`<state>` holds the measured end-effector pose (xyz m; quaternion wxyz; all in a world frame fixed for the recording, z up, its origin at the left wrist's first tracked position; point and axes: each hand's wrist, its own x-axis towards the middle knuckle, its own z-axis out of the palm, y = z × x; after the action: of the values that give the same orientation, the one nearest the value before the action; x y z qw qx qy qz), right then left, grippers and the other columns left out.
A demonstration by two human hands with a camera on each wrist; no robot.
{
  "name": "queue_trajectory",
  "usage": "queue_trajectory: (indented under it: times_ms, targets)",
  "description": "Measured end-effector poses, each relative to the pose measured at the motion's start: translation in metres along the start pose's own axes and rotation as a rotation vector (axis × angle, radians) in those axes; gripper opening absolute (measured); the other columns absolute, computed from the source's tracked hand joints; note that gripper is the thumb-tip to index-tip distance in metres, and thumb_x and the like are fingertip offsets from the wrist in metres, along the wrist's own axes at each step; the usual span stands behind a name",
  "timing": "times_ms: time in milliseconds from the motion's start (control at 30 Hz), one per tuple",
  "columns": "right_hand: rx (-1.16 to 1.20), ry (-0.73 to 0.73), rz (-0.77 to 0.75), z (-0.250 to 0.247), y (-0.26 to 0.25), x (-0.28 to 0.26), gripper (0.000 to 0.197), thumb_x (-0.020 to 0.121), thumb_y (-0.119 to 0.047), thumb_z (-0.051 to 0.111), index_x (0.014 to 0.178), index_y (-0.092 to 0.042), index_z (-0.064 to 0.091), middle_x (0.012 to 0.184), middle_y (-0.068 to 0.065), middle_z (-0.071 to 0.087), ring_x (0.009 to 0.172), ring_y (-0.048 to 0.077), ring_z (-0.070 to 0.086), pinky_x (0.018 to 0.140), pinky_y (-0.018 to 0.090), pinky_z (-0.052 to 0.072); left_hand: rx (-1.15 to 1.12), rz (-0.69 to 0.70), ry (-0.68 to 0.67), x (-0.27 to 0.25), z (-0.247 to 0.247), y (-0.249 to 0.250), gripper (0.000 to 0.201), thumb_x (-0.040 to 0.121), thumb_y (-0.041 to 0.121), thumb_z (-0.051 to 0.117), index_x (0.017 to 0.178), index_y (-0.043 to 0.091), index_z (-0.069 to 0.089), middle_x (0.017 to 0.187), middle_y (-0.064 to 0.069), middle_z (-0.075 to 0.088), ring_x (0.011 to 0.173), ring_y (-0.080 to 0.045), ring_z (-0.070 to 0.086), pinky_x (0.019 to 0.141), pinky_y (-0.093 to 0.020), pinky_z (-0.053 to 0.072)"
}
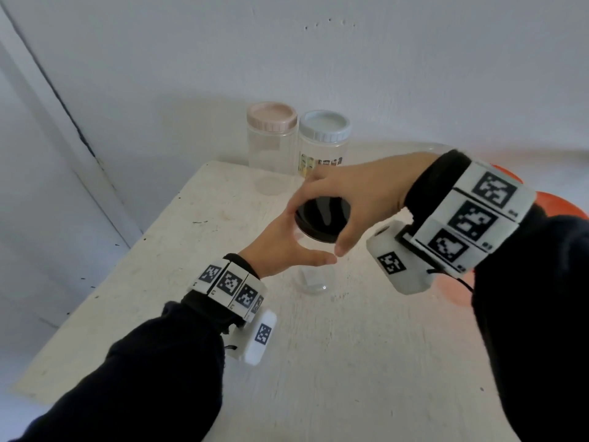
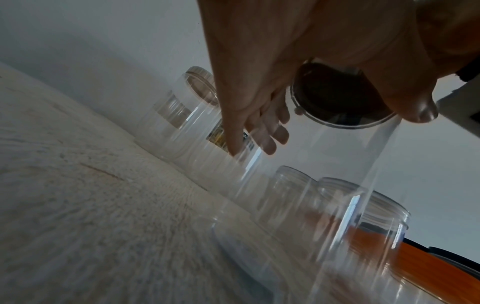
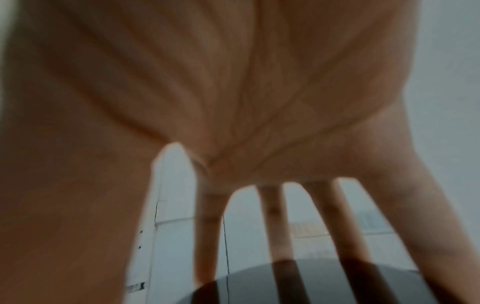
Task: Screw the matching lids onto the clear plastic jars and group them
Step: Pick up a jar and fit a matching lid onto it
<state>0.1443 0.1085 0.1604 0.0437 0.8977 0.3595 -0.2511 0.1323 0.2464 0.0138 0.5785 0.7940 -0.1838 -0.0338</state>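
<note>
A clear plastic jar (image 1: 314,279) stands at the middle of the white table (image 1: 318,362), with a black lid (image 1: 322,218) on its mouth. From above, my right hand (image 1: 350,193) grips that lid, fingers and thumb spread around its rim. My left hand (image 1: 280,247) wraps the jar just under the lid, thumb across the front. The left wrist view shows the lid (image 2: 337,98) through the jar wall (image 2: 324,185), with my left fingers (image 2: 270,135) curled behind. In the blurred right wrist view, my fingers (image 3: 280,226) reach down onto the dark lid (image 3: 311,286).
Against the back wall stand a pink-lidded jar (image 1: 271,145) and a pale-blue-lidded jar (image 1: 324,148), with a low clear jar (image 1: 271,185) in front. Two open clear jars (image 2: 291,197) (image 2: 363,222) stand at the right. An orange seat (image 1: 557,205) is beyond the table's right edge.
</note>
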Motion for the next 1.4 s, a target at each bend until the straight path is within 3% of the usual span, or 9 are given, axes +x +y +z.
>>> queue_trajectory:
  times_ms: [133,233,333,400,467,633,800,1033,1400]
  targets:
    - [0.013,0.276,0.107,0.015,-0.001,0.005,0.063,0.07,-0.063,0.066,0.123,-0.033,0.052,0.099,-0.009,0.049,0.093,0.012,0.05,0.076,0.025,0.043,-0.017,-0.018,-0.003,0.0,0.0,-0.001,0.087,0.06,0.027,0.086,0.132,0.026,0.037,0.122,0.017,0.053,0.111,0.011,0.049,0.089,-0.007,0.04]
    - [-0.075,0.423,0.24,0.023,-0.005,0.011,0.075,0.068,-0.079,0.05,0.114,-0.02,0.057,0.09,-0.002,0.059,0.077,0.015,0.056,0.061,0.024,0.043,-0.036,-0.038,-0.006,-0.001,0.0,-0.002,0.096,0.056,0.037,0.084,0.137,0.024,0.035,0.126,0.013,0.053,0.116,0.004,0.049,0.095,-0.014,0.042]
    - [-0.061,0.21,0.162,0.014,-0.001,0.005,0.077,0.076,-0.068,0.054,0.14,-0.032,0.033,0.133,-0.003,0.047,0.114,0.018,0.048,0.091,0.031,0.041,-0.026,-0.028,0.009,-0.002,0.0,-0.001,0.088,0.058,0.031,0.084,0.133,0.025,0.038,0.124,0.014,0.053,0.114,0.006,0.049,0.093,-0.01,0.041]
    - [0.008,0.056,0.039,0.006,-0.001,-0.002,0.078,0.076,-0.049,0.068,0.142,-0.04,0.026,0.14,-0.006,0.034,0.127,0.016,0.036,0.104,0.036,0.035,0.0,-0.023,0.015,-0.002,0.0,-0.001,0.085,0.059,0.029,0.086,0.13,0.024,0.04,0.122,0.013,0.055,0.113,0.006,0.05,0.091,-0.008,0.041]
    - [0.015,0.073,-0.007,0.007,0.001,-0.003,0.072,0.075,-0.039,0.074,0.136,-0.042,0.035,0.128,-0.008,0.039,0.117,0.014,0.04,0.098,0.033,0.04,0.012,-0.026,0.013,-0.002,0.0,0.0,0.081,0.06,0.028,0.086,0.129,0.024,0.042,0.12,0.012,0.056,0.111,0.006,0.051,0.089,-0.008,0.041]
    - [-0.106,0.443,0.148,0.026,-0.004,0.008,0.068,0.073,-0.074,0.052,0.119,-0.024,0.056,0.097,-0.003,0.06,0.086,0.015,0.057,0.073,0.027,0.048,-0.036,-0.033,0.013,-0.003,0.001,0.002,0.091,0.058,0.029,0.086,0.134,0.024,0.036,0.124,0.014,0.053,0.114,0.005,0.05,0.092,-0.012,0.042]
    - [-0.019,0.15,-0.008,0.015,0.005,-0.002,0.073,0.078,-0.054,0.064,0.141,-0.039,0.031,0.135,-0.006,0.039,0.122,0.015,0.039,0.099,0.031,0.037,-0.007,-0.024,0.01,-0.005,0.001,0.003,0.088,0.058,0.031,0.086,0.132,0.026,0.038,0.126,0.011,0.054,0.117,0.002,0.049,0.096,-0.017,0.041]
    - [-0.066,0.316,-0.02,0.017,-0.002,0.0,0.066,0.07,-0.058,0.069,0.13,-0.037,0.048,0.101,-0.013,0.045,0.096,0.008,0.043,0.078,0.023,0.037,0.034,-0.037,-0.01,-0.005,0.0,0.006,0.083,0.062,0.025,0.084,0.129,0.029,0.035,0.123,0.013,0.053,0.114,0.003,0.049,0.091,-0.011,0.042]
    - [-0.037,0.439,-0.004,0.034,-0.001,-0.012,0.064,0.072,-0.061,0.064,0.129,-0.035,0.051,0.097,-0.012,0.044,0.088,0.007,0.042,0.076,0.022,0.037,0.063,-0.027,0.025,-0.012,0.01,0.012,0.08,0.062,0.023,0.085,0.126,0.028,0.038,0.117,0.013,0.055,0.11,-0.002,0.052,0.09,-0.017,0.044]
